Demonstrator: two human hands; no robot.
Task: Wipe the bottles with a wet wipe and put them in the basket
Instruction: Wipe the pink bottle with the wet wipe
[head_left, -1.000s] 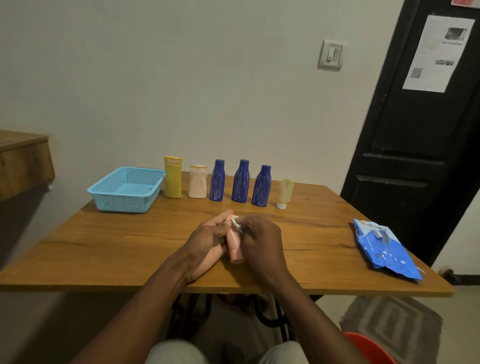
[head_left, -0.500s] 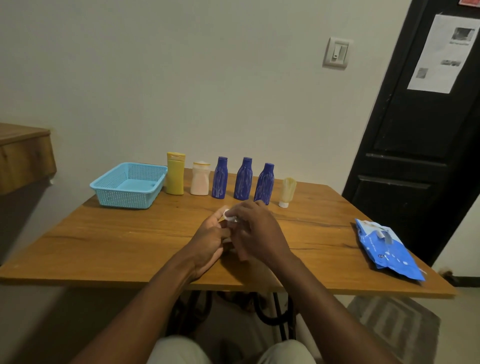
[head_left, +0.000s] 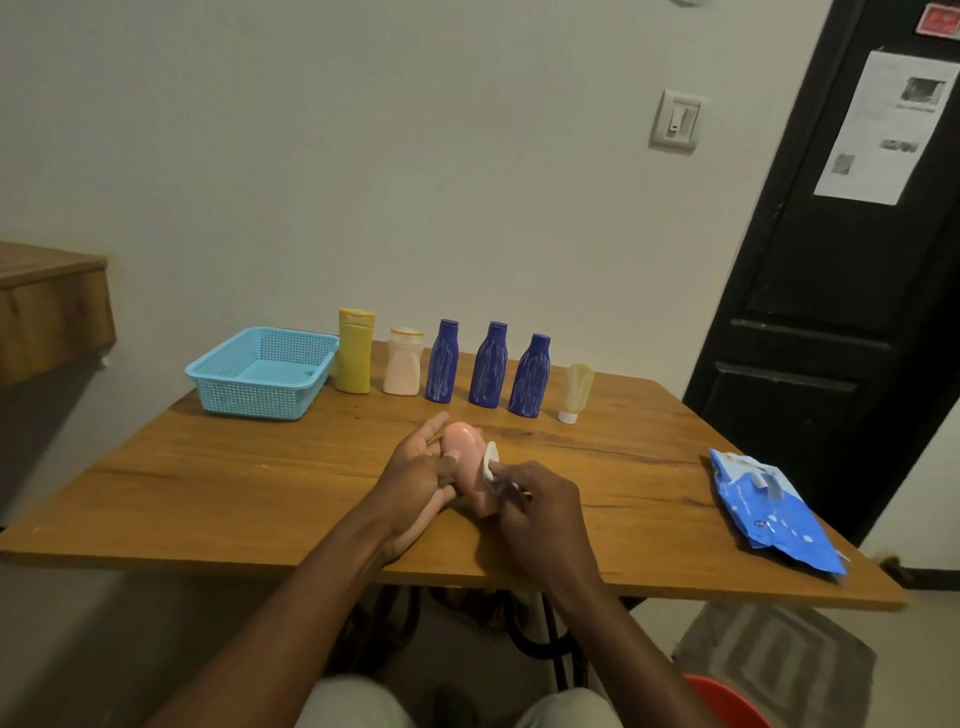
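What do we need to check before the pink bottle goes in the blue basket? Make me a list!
1. The left hand holds the pink bottle firmly: ok.
2. The right hand has the wet wipe against the bottle: ok.
3. The bottle has been wiped all the way round: cannot tell, because its far side is hidden.
4. The bottle's cap is closed: cannot tell, because the hands cover it.
5. The basket has room: ok, nothing shows inside it.
6. Nothing stands on the table between the hands and the basket: ok.
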